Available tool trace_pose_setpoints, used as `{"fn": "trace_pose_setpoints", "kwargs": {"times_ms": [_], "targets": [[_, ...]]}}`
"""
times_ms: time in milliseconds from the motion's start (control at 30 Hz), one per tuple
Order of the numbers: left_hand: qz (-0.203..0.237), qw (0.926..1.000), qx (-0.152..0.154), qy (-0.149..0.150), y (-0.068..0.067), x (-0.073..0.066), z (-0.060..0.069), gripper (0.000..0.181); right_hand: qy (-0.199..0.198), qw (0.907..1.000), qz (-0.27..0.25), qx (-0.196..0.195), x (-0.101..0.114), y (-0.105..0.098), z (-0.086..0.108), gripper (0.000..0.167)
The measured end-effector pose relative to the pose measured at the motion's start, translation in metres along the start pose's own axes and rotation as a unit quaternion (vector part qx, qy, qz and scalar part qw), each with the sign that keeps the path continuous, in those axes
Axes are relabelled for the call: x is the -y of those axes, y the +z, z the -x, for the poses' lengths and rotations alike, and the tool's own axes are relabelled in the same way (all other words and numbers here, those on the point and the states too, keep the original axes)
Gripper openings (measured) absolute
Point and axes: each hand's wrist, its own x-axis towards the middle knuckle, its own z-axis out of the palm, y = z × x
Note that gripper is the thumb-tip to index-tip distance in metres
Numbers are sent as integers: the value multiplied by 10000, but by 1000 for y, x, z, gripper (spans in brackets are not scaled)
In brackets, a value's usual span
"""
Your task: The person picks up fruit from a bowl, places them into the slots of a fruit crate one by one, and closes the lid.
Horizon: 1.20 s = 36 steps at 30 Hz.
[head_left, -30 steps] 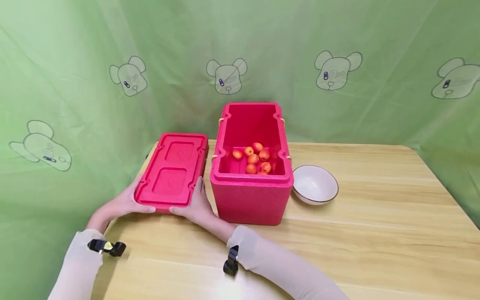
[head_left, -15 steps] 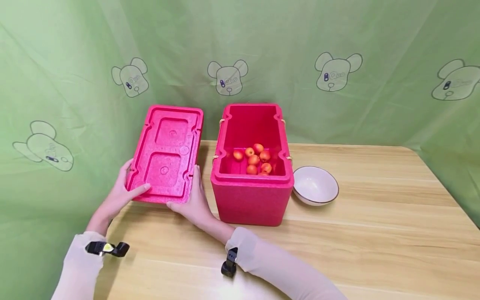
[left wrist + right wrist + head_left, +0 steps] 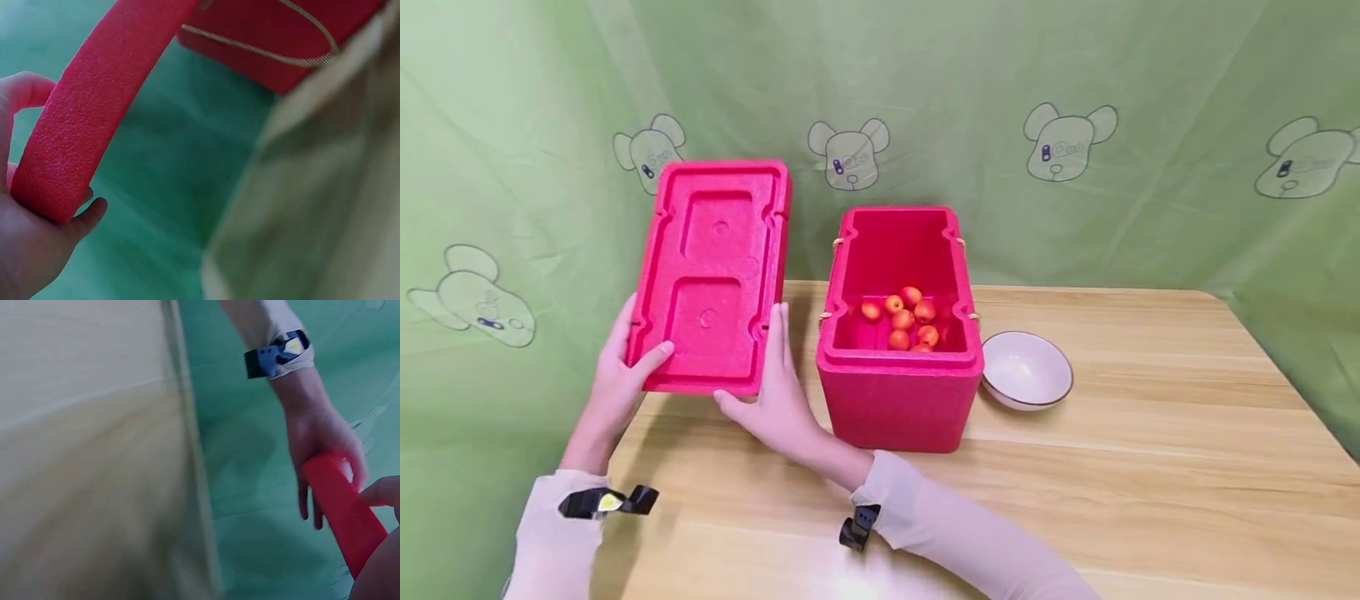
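My left hand (image 3: 612, 385) grips the red foam lid (image 3: 706, 258) at its left near corner, thumb on the upper face. At the right near corner my right hand (image 3: 781, 408) holds the same lid, its thumb at the near edge and its fingers along the right side. The lid is raised off the table with its far end tilted up, its recessed face towards me. In the left wrist view, the left hand (image 3: 34, 244) wraps the lid's thick edge (image 3: 94, 106). To the right stands the open red box (image 3: 898, 408), with several small orange-red fruits (image 3: 903, 319) inside.
A white bowl (image 3: 1027, 369) with a dark rim stands right of the box on the wooden table (image 3: 1120, 492). Rope loops (image 3: 262, 50) hang on the box's side. Green curtain (image 3: 955, 67) with printed bear heads closes off the back and left.
Both hands have lifted the lid from the table's left side, tilting its far end up; it now leans against nothing visible. The box, fruits and bowl stay put.
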Motion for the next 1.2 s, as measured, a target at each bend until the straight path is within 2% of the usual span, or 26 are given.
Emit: {"fn": "trace_pose_setpoints", "kwargs": {"times_ms": [167, 333, 467, 567, 667, 767, 867, 967, 1067, 1200], "targets": [[603, 9951, 16, 780, 14, -49, -2, 76, -590, 9961, 653, -75, 45, -27, 4, 124], [996, 9840, 105, 1471, 43, -100, -10, 78, -864, 9916, 910, -319, 81, -69, 5, 125], [1138, 9793, 116, 1672, 73, -135, -21, 78, -919, 9902, 866, -598, 102, -106, 0, 121], [1135, 9778, 176, 1751, 100, -150, -34, 77, -878, 9894, 819, -823, 113, -135, -3, 116], [1072, 9776, 307, 1786, 126, -156, -49, 78, -749, 9925, 397, -879, 121, -162, -5, 111], [1106, 9776, 453, 1730, 149, -155, -63, 80, -560, 9944, -161, -879, 122, -188, -9, 107], [1190, 9758, 542, 1755, 171, -151, -77, 82, -585, 9907, -596, -1077, 113, -212, -18, 96], [1270, 9721, 479, 1911, 192, -144, -90, 82, -739, 9840, -871, -1368, 99, -231, -29, 79], [1479, 9690, 344, 1949, 209, -136, -100, 73, -760, 9785, -1146, -1539, 83, -244, -36, 65], [1793, 9705, 262, 1589, 220, -129, -105, 53, -455, 9757, -1172, -1793, 64, -254, -40, 51]]}}
